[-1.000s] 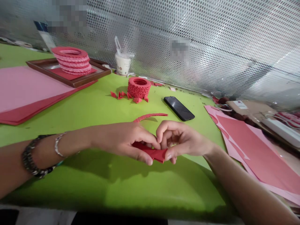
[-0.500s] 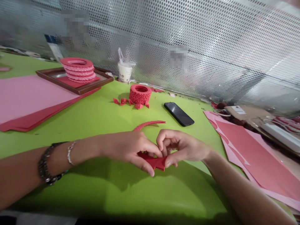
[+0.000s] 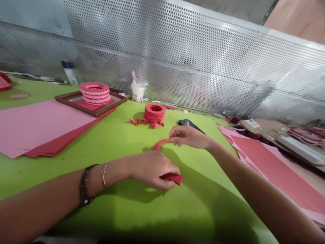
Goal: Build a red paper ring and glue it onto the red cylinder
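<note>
Left hand [image 3: 155,170]: closed around folded red paper [image 3: 175,178];
Right hand [image 3: 187,136]: pinching curved strip [image 3: 159,144] by its right end;
Desk [image 3: 142,213]: green room between left hand and near edge; phone [image 3: 188,123] just behind right hand

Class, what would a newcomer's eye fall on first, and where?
The green table, spread across the view, stands out first. In front, the left hand grips folded red paper, while the right hand is at one end of a curved red strip just beyond. Behind, at left, a pink and red ring stack stands on a brown tray.
</note>
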Tool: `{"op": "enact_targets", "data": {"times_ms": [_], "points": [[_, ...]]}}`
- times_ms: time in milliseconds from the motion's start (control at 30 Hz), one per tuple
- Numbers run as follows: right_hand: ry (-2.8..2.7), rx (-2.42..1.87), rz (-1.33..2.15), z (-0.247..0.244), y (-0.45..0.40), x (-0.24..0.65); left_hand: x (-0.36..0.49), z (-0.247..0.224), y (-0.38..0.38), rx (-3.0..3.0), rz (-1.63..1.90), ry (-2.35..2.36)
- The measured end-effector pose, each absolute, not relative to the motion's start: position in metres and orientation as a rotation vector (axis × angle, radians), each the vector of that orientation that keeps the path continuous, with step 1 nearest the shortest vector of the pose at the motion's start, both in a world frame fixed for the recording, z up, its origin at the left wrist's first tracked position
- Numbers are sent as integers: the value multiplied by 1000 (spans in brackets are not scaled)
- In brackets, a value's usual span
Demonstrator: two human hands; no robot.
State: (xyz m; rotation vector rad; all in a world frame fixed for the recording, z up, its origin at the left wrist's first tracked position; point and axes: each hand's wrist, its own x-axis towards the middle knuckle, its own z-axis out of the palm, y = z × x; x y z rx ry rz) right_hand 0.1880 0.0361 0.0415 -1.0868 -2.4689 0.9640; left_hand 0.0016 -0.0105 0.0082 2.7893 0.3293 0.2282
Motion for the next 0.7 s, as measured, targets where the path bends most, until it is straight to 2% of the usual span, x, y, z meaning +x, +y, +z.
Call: {"op": "enact_targets", "data": {"times_ms": [67,133,367,700], "points": [[-2509,-1250,432,42,58,181,3,5,-12,2847,228,338],[-2466,-1353,271,36,81,173,3,2,-12,2869,238,338],[-2348,-1427,313,2,132,153,4,0,-8,2937,228,389],[-2137,-1435,504,-8,129,145,2,1,1,2933,321,429]]}}
